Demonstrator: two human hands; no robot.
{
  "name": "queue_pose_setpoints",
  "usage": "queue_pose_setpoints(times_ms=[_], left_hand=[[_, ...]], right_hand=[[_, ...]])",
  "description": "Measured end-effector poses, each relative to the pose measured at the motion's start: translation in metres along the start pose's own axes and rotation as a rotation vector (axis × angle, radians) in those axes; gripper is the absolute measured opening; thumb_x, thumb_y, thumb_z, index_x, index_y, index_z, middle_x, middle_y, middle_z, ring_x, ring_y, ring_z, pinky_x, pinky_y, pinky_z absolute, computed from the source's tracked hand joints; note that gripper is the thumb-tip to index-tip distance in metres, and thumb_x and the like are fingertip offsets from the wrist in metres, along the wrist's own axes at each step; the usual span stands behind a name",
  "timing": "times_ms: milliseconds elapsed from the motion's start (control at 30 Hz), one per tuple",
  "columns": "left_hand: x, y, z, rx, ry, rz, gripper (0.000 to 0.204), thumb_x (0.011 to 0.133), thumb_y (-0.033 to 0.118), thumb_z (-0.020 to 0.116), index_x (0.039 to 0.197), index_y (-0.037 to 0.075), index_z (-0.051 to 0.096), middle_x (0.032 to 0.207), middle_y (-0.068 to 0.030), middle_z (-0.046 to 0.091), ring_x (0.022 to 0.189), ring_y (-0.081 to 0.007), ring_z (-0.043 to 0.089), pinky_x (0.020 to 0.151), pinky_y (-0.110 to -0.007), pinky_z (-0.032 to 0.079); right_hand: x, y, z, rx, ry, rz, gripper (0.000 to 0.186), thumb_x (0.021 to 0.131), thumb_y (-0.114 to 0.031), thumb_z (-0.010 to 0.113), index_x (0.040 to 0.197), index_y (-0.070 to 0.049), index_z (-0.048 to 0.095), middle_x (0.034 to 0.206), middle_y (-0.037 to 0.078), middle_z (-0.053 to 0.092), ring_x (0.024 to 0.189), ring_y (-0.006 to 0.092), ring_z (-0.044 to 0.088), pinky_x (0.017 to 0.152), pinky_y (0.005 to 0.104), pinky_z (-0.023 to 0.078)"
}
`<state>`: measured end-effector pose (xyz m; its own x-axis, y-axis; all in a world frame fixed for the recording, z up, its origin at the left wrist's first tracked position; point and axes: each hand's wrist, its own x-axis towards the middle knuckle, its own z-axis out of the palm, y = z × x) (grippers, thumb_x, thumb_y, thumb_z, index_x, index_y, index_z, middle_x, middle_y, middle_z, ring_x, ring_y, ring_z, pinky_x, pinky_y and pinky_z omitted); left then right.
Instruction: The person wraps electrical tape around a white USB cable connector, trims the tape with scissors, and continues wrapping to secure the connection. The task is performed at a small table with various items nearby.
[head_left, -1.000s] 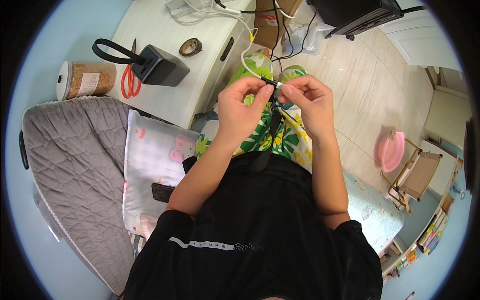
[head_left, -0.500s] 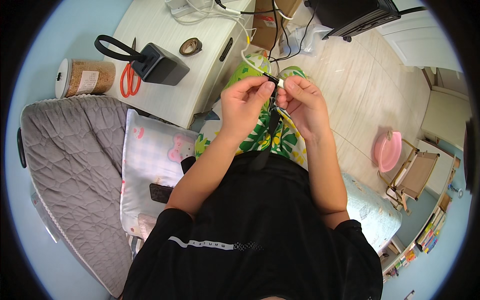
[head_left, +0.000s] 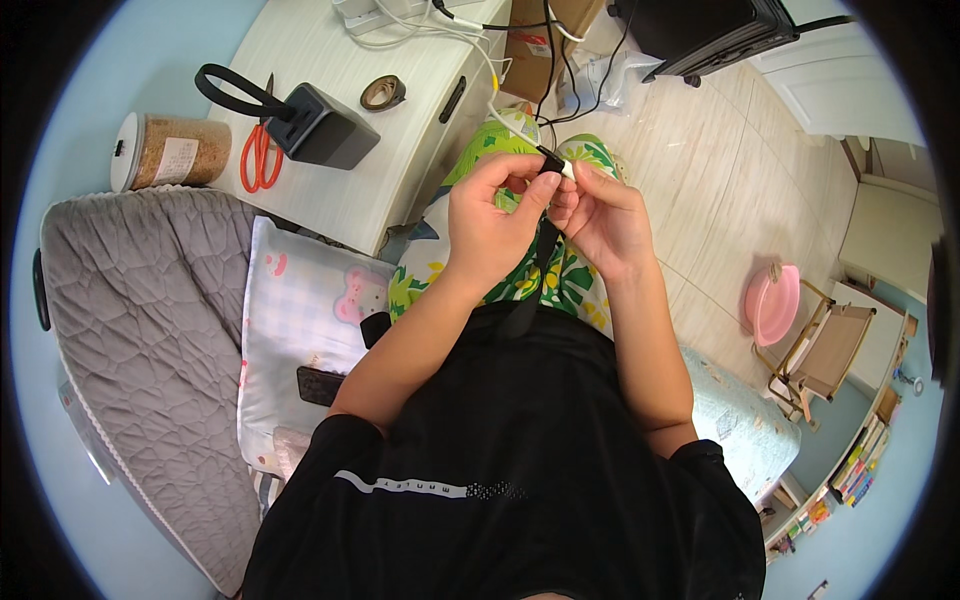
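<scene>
A white cable (head_left: 510, 124) hangs down from the cabinet top to my hands, above my lap. Near its end is a black section (head_left: 551, 159), which looks like wrapped tape, and beyond that a white tip (head_left: 568, 171), perhaps a plug. My left hand (head_left: 498, 218) pinches the black section between thumb and curled fingers. Thumb and forefinger of my right hand (head_left: 610, 222) are closed on the white tip, the other fingers curled below. The fingers hide part of the join.
On the white cabinet (head_left: 410, 160) to the left are a dark tape roll (head_left: 382, 93), red-handled scissors (head_left: 261, 160), a grey box with a strap (head_left: 325, 130) and a jar (head_left: 175, 152). Black cords (head_left: 572, 70) hang beyond my hands. A pink basin (head_left: 773, 305) stands right.
The black section and white tip have tilted, the tip now pointing lower right. Both hands have shifted slightly and still grip the cable end.
</scene>
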<state>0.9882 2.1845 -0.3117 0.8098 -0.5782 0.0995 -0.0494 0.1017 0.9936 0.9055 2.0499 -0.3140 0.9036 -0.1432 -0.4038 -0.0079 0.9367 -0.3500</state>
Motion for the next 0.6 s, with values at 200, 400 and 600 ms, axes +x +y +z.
queue_pose_setpoints(times_ms=[200, 400, 600], left_hand=[[0.002, 0.013, -0.005, 0.181, 0.010, 0.043, 0.014, 0.083, 0.001, 0.069, 0.096, -0.004, 0.066, 0.087, -0.0036, 0.065, 0.074, -0.0076, 0.052, 0.069, -0.022, 0.045], [0.008, 0.030, -0.014, 0.391, -0.026, 0.172, 0.015, 0.079, 0.004, 0.073, 0.091, -0.001, 0.066, 0.081, -0.0043, 0.063, 0.069, -0.0100, 0.050, 0.063, -0.024, 0.044], [0.008, 0.033, -0.015, 0.400, -0.028, 0.107, 0.016, 0.080, 0.004, 0.073, 0.093, -0.001, 0.066, 0.082, -0.0041, 0.064, 0.069, -0.0089, 0.052, 0.064, -0.023, 0.045]], right_hand=[[0.000, 0.000, 0.003, 0.022, 0.031, 0.043, 0.013, 0.093, -0.013, 0.057, 0.091, -0.001, 0.063, 0.081, 0.006, 0.067, 0.069, 0.0112, 0.062, 0.065, 0.0251, 0.049], [-0.001, 0.001, 0.006, 0.022, 0.010, 0.065, 0.013, 0.093, -0.013, 0.057, 0.093, -0.001, 0.062, 0.081, 0.005, 0.067, 0.070, 0.0106, 0.062, 0.066, 0.0242, 0.049], [0.000, 0.002, 0.006, 0.045, -0.013, 0.063, 0.013, 0.093, -0.013, 0.057, 0.093, -0.001, 0.062, 0.082, 0.005, 0.067, 0.070, 0.0108, 0.062, 0.065, 0.0244, 0.049]])
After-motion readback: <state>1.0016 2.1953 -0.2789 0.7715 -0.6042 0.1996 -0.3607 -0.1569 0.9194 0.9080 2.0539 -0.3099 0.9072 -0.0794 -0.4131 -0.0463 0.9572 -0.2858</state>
